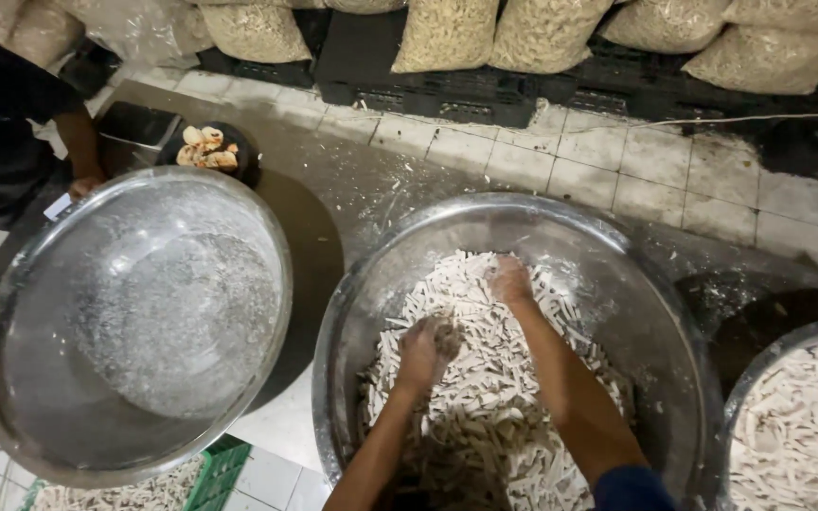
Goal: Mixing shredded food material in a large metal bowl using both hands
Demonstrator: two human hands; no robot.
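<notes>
Both hands in the big steel basin (pixel 617 284), buried in the pile of pale floury sticks (pixel 485 397). Left hand (pixel 425 348) clenched on a fistful of sticks near the middle. Right hand (pixel 509 280) further back, fingers pressed down into the pile; can't tell if it grips anything. Second basin (pixel 134 322), tilted, floury and holding no sticks, sits just left. Third basin (pixel 797 426) with more sticks at right edge. Another person's hand (pixel 84 182) at the far left. Filled sacks (pixel 447 33) on the pallet (pixel 447 95) behind.
</notes>
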